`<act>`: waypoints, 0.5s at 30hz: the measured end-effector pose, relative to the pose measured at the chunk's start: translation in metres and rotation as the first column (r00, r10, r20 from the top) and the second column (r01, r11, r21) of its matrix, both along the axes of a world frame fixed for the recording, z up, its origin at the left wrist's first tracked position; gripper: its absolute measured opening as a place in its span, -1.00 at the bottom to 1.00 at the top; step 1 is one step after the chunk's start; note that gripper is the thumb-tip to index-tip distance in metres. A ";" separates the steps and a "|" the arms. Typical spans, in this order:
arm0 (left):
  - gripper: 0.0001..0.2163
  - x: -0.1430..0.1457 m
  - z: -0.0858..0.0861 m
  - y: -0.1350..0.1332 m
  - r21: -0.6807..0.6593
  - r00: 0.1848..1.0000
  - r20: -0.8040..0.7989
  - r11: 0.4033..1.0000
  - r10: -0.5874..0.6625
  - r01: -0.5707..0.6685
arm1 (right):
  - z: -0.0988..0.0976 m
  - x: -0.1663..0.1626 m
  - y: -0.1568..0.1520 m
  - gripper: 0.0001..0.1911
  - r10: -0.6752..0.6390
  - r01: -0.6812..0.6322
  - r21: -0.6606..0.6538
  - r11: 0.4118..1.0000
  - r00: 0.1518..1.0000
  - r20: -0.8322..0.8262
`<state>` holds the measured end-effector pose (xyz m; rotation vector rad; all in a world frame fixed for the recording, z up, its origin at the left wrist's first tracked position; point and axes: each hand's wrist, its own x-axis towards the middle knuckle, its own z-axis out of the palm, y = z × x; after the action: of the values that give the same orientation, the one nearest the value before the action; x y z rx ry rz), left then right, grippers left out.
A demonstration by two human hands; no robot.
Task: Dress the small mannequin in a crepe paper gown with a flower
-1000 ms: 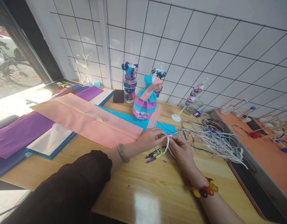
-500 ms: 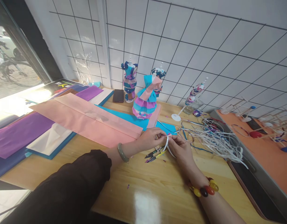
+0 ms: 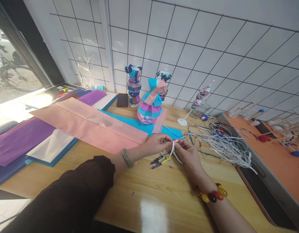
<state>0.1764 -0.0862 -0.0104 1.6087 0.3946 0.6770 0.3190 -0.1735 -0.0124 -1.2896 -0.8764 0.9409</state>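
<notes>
White strip (image 3: 173,148) hangs in a narrow loop between the person's hands, in front of the tiered dress (image 3: 150,106) and slightly to its right. The left hand (image 3: 159,144) has its fingers drawn together at the top of the loop; the right hand (image 3: 188,154) pinches the strip there from the other side, beside a small pinkish piece whose shape is too small to tell. Both hands are above the table (image 3: 130,207), nearer the person than the tiered dress.

Snips (image 3: 159,163) with yellow on them lie just below the hands, also in front of the dress, partly covered. Left of the dress spreads a large pink sheet (image 3: 88,124); a blue sheet (image 3: 119,120) runs beneath the dress. Behind it and to the left stand a dark phone (image 3: 122,100), lying flat, and a ruffled figure (image 3: 134,84). Well to the right of the dress are a round white stand (image 3: 182,122) and a tangled heap of strips (image 3: 229,149).
</notes>
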 end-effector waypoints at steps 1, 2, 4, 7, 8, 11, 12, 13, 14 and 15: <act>-0.79 0.000 0.001 0.000 -0.032 1.000 -0.010 0.999 -0.015 0.014 | -0.001 0.001 0.000 -0.71 0.010 -0.010 0.001 1.000 1.000 -0.025; -0.77 -0.001 0.002 -0.001 -0.063 0.999 -0.016 0.998 -0.033 0.032 | -0.003 0.002 0.001 -0.66 0.021 -0.021 0.000 1.000 0.999 -0.046; -0.74 -0.001 0.003 -0.001 -0.115 0.998 -0.011 0.991 -0.069 0.068 | -0.006 0.003 0.002 -0.62 0.049 -0.049 -0.001 0.999 0.997 -0.059; -0.72 -0.001 0.004 -0.001 -0.174 0.996 0.017 0.980 -0.090 0.092 | -0.007 0.003 0.002 -0.65 0.089 -0.089 0.009 0.996 0.995 -0.035; -0.72 -0.001 0.004 -0.001 -0.189 0.995 0.020 0.977 -0.094 0.096 | -0.006 0.002 0.002 -0.67 0.097 -0.097 0.015 0.995 0.995 -0.027; -0.68 0.000 0.004 0.000 -0.222 0.995 0.009 0.970 -0.099 0.098 | -0.004 0.001 0.001 -0.73 0.091 -0.091 0.032 0.995 0.996 -0.014; -0.67 0.000 0.003 0.000 -0.228 0.995 0.004 0.969 -0.096 0.095 | -0.003 0.001 0.001 -0.75 0.086 -0.085 0.033 0.996 0.996 -0.011; -0.66 0.000 0.003 0.000 -0.232 0.996 0.000 0.969 -0.091 0.089 | -0.003 0.001 0.001 -0.75 0.077 -0.077 0.031 0.997 0.997 -0.006; -0.65 0.000 0.002 0.001 -0.235 0.996 -0.005 0.969 -0.085 0.081 | -0.003 0.001 0.001 -0.74 0.069 -0.069 0.024 0.997 0.998 0.001; -0.65 0.000 0.002 0.001 -0.234 0.997 -0.009 0.969 -0.079 0.075 | -0.003 0.001 0.001 -0.73 0.063 -0.063 0.018 0.998 0.998 0.010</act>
<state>0.1769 -0.0854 -0.0083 1.4001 0.4075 0.5361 0.3200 -0.1727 -0.0154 -1.2579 -0.9353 0.9750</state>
